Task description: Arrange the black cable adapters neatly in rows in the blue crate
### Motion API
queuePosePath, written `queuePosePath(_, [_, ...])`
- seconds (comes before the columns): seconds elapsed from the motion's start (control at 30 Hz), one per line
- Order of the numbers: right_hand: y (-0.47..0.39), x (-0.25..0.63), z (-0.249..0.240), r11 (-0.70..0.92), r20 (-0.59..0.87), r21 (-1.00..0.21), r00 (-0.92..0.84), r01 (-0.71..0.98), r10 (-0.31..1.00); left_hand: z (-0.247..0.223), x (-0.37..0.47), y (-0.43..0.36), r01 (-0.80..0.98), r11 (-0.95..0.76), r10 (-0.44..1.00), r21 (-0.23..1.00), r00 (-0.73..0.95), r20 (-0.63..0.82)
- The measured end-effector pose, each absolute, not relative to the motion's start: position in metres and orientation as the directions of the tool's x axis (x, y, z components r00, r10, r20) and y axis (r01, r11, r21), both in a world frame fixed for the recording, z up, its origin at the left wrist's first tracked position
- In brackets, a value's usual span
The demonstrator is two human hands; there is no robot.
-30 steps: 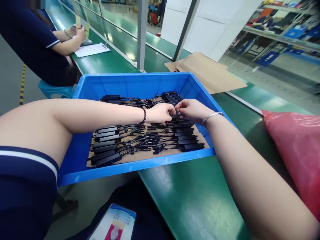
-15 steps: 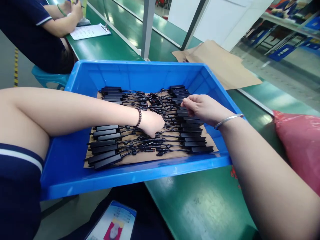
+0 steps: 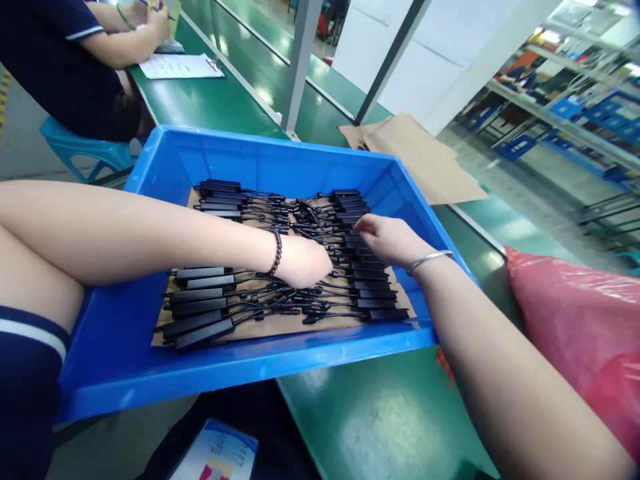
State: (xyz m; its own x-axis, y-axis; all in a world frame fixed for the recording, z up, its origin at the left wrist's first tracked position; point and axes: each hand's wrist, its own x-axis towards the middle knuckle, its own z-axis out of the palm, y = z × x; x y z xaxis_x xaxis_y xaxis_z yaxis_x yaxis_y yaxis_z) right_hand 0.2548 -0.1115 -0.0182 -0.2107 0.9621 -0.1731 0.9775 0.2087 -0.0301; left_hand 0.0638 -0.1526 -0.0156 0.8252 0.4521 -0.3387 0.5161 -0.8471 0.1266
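Observation:
In the head view, a blue plastic bin (image 3: 320, 353) holds two rows of slim black adapters with short cables, lying on brown paper (image 3: 270, 327). The left row (image 3: 205, 329) has its cables pointing inward, towards those of the right row (image 3: 375, 293). My left hand (image 3: 304, 261) is closed over the tangle of cables in the middle; its fingertips are hidden beneath it. Over the right row, my right hand (image 3: 390, 239) has its thumb and fingers drawn together, touching or just above the adapters. What either hand grips cannot be made out.
The bin rests partly on a green table (image 3: 390, 413). Brown paper sheets (image 3: 425, 153) lie behind it, and a red plastic bag (image 3: 570, 313) stands at right. A co-worker (image 3: 65, 73) sits on a blue stool (image 3: 85, 150) near a clipboard (image 3: 180, 66). A metal post (image 3: 301, 67) rises behind the bin.
The camera view has shifted slightly, with more of the shelving at right showing. My right hand is a little lower and closer over the right row. My left hand stays over the cables.

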Motion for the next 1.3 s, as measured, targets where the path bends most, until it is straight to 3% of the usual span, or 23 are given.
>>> queuePosePath(0.17, [-0.085,0.241,-0.021,0.389,-0.381,0.161,-0.306,0.907,0.872,-0.018,0.062,-0.155,0.500,-0.857,0.435,0.126,0.833,-0.342])
queuePosePath(0.33, [-0.069,0.228,-0.023,0.403,-0.458,0.247,-0.261,0.881,0.850,-0.014,0.061,-0.151,0.474,-0.869,0.414,0.143,0.853,-0.318])
queuePosePath(0.67, [-0.070,0.223,-0.027,0.468,-0.414,0.299,-0.329,0.832,0.849,-0.011,0.060,-0.148,0.433,-0.886,0.374,0.165,0.879,-0.296])
queuePosePath(0.8, [-0.072,0.202,-0.026,0.432,-0.417,0.325,-0.283,0.841,0.864,-0.013,0.060,-0.145,0.485,-0.853,0.432,0.194,0.863,-0.261])
queuePosePath(0.9, [-0.073,0.189,-0.029,0.412,-0.419,0.283,-0.275,0.866,0.866,-0.016,0.061,-0.136,0.517,-0.801,0.486,0.303,0.856,-0.175])
queuePosePath(1.03, [-0.073,0.184,-0.033,0.389,-0.412,0.214,-0.279,0.896,0.868,-0.022,0.065,-0.121,0.465,-0.678,0.529,0.569,0.846,-0.061])
queuePosePath(1.3, [-0.066,0.200,-0.038,0.528,-0.426,0.235,-0.403,0.816,0.810,-0.048,0.073,-0.119,0.293,-0.395,0.640,0.871,0.768,0.032])
